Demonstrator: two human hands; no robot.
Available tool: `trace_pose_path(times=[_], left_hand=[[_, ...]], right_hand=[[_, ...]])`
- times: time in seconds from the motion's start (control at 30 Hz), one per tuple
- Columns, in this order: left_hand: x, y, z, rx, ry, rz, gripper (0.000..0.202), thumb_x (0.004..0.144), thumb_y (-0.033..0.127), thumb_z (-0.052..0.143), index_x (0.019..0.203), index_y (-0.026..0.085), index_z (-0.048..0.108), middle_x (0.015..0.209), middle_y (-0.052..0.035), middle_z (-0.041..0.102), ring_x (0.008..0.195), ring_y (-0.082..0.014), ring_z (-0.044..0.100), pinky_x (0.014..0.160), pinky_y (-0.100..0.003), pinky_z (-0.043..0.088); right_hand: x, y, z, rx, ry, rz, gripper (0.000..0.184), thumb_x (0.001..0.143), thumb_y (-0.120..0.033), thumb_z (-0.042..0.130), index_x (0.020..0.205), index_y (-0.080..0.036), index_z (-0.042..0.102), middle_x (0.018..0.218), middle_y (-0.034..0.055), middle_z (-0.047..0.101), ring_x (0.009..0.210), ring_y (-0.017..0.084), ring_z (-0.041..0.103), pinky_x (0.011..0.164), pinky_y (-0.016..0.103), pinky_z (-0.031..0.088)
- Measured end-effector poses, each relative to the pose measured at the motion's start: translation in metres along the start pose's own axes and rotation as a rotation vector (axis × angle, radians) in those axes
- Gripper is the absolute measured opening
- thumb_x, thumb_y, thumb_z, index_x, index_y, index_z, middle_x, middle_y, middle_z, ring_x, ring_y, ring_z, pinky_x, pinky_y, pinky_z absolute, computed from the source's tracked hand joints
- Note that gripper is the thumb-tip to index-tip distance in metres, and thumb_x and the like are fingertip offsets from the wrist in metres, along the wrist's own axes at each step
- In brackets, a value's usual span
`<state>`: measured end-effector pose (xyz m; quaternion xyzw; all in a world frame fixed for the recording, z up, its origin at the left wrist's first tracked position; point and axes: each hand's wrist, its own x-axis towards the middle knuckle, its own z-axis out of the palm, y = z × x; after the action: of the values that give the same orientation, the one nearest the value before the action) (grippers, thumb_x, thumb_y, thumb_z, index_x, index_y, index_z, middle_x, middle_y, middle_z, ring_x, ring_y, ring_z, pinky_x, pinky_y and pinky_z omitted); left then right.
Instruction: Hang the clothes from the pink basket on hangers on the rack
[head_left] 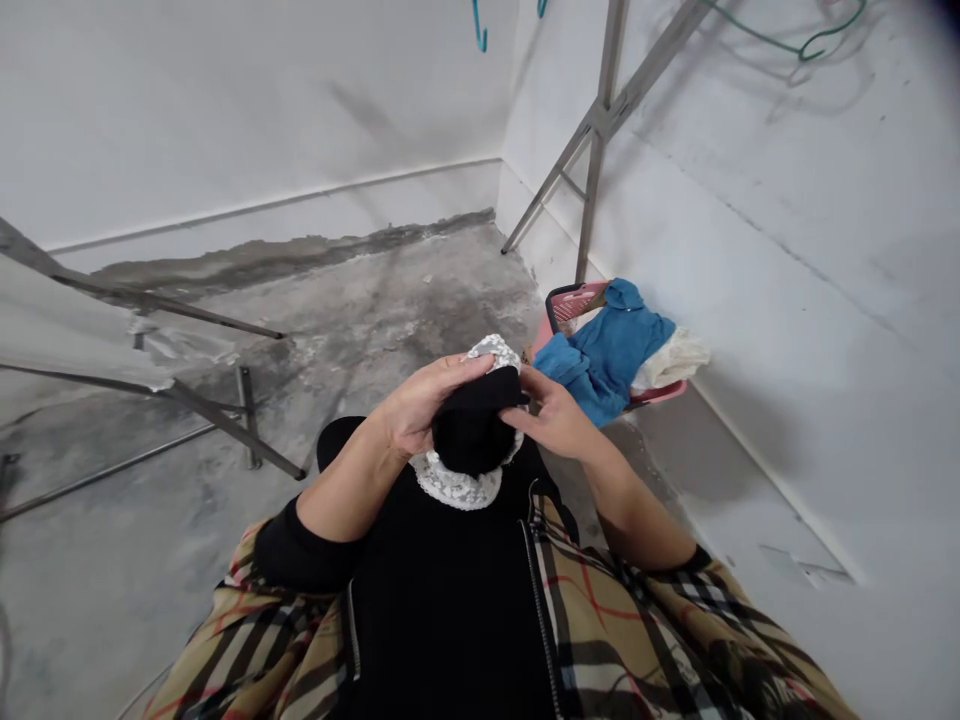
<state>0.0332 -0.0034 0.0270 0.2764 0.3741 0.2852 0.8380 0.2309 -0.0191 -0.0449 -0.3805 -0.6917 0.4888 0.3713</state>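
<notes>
A black cloth piece with white lace trim (pixel 474 435) is held up over my lap. Its exact kind does not show; it looks rounded, with lace below and at the top. My left hand (pixel 424 402) grips its left side, thumb lying along the upper edge. On the opposite side, my right hand (pixel 553 412) pinches the upper right edge between thumb and fingers. Parts of the fingers on both hands are hidden behind the cloth. Just beyond my right hand, a blue cloth (pixel 626 335) and a cream-white cloth (pixel 673 358) lie heaped in a pink basket (pixel 661 396).
Metal rack legs (pixel 591 200) stand against the right wall behind the basket. At left is a metal folding frame (pixel 232 430) with white sheeting (pixel 75 330). A blue hook (pixel 481 35) and a green wire hanger (pixel 806 50) hang overhead. The concrete floor (pixel 352 300) is stained.
</notes>
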Motion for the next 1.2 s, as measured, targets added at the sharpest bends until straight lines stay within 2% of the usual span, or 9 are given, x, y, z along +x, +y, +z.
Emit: trace_pose_path(times=[0.17, 0.33, 0.5, 0.67, 0.73, 0.87, 1.07, 1.13, 1.2], left_hand=[[0.005, 0.002, -0.026, 0.156, 0.037, 0.149, 0.028, 0.076, 0.040, 0.075, 0.078, 0.013, 0.069, 0.069, -0.0041, 0.069, 0.059, -0.0141, 0.064, 0.056, -0.022, 0.052], [0.019, -0.016, -0.056, 0.804, 0.091, 0.425, 0.028, 0.070, 0.027, 0.077, 0.097, 0.020, 0.072, 0.085, -0.0023, 0.072, 0.077, -0.0193, 0.065, 0.072, -0.027, 0.052], [0.033, -0.039, -0.071, 1.471, 0.534, 0.509, 0.031, 0.075, 0.011, 0.058, 0.101, 0.021, 0.071, 0.097, -0.0073, 0.068, 0.089, -0.0260, 0.062, 0.080, -0.035, 0.049], [0.032, -0.035, -0.083, 1.340, 0.869, 0.739, 0.045, 0.077, 0.010, 0.050, 0.121, 0.018, 0.060, 0.119, -0.0139, 0.060, 0.109, -0.0295, 0.057, 0.093, -0.041, 0.046], [0.028, -0.028, -0.083, 1.030, 0.824, 0.761, 0.044, 0.076, 0.010, 0.049, 0.118, 0.017, 0.059, 0.112, -0.0113, 0.064, 0.104, -0.0250, 0.061, 0.090, -0.037, 0.047], [0.012, -0.017, -0.072, 0.412, 0.481, 0.535, 0.039, 0.076, 0.019, 0.055, 0.115, 0.018, 0.057, 0.089, -0.0025, 0.068, 0.079, -0.0163, 0.064, 0.073, -0.026, 0.049], [-0.034, 0.003, -0.049, 0.577, 0.214, 0.403, 0.018, 0.075, 0.031, 0.072, 0.077, 0.014, 0.067, 0.071, -0.0007, 0.065, 0.066, -0.0114, 0.057, 0.064, -0.019, 0.043], [-0.053, 0.012, -0.041, 0.409, 0.139, 0.361, 0.028, 0.073, 0.041, 0.075, 0.079, 0.014, 0.068, 0.070, -0.0021, 0.066, 0.063, -0.0120, 0.057, 0.063, -0.021, 0.045], [-0.070, 0.018, -0.033, 0.196, 0.078, 0.342, 0.037, 0.068, 0.047, 0.079, 0.082, 0.014, 0.070, 0.070, -0.0043, 0.067, 0.063, -0.0140, 0.060, 0.063, -0.024, 0.048]], right_hand=[[0.012, -0.010, -0.004, 0.241, 0.209, 0.096, 0.024, 0.080, -0.041, 0.071, 0.090, -0.019, 0.071, 0.077, -0.0019, 0.067, 0.071, 0.013, 0.060, 0.066, 0.023, 0.049], [0.016, -0.027, -0.009, 0.479, 0.467, 0.105, 0.021, 0.075, -0.037, 0.076, 0.087, -0.022, 0.068, 0.073, -0.0046, 0.065, 0.063, 0.010, 0.058, 0.062, 0.021, 0.049], [0.017, -0.044, -0.013, 0.492, 0.569, 0.012, 0.018, 0.075, -0.030, 0.076, 0.089, -0.022, 0.069, 0.079, -0.0041, 0.068, 0.071, 0.010, 0.062, 0.068, 0.021, 0.051], [0.010, -0.048, -0.017, 0.551, 0.479, 0.115, 0.023, 0.070, -0.030, 0.081, 0.089, -0.024, 0.068, 0.075, -0.0048, 0.068, 0.064, 0.010, 0.062, 0.061, 0.020, 0.052], [0.009, -0.048, -0.020, 0.613, 0.386, 0.220, 0.032, 0.065, -0.033, 0.084, 0.092, -0.024, 0.069, 0.079, -0.0024, 0.071, 0.067, 0.012, 0.065, 0.063, 0.023, 0.055], [0.013, -0.052, -0.035, 0.673, 0.396, 0.347, 0.045, 0.058, -0.040, 0.088, 0.095, -0.023, 0.070, 0.084, 0.0026, 0.074, 0.073, 0.018, 0.070, 0.069, 0.029, 0.058], [0.030, -0.049, -0.063, 0.435, 0.482, 0.156, 0.030, 0.065, -0.035, 0.083, 0.091, -0.026, 0.072, 0.087, 0.0008, 0.073, 0.076, 0.017, 0.068, 0.073, 0.027, 0.055], [0.038, -0.045, -0.067, 0.185, 0.329, 0.118, 0.019, 0.069, -0.032, 0.080, 0.085, -0.025, 0.073, 0.083, 0.0004, 0.072, 0.075, 0.016, 0.065, 0.070, 0.026, 0.054], [0.049, -0.048, -0.068, -0.078, 0.007, 0.155, 0.010, 0.067, -0.024, 0.077, 0.077, -0.022, 0.074, 0.074, -0.0003, 0.069, 0.068, 0.015, 0.061, 0.062, 0.023, 0.050]])
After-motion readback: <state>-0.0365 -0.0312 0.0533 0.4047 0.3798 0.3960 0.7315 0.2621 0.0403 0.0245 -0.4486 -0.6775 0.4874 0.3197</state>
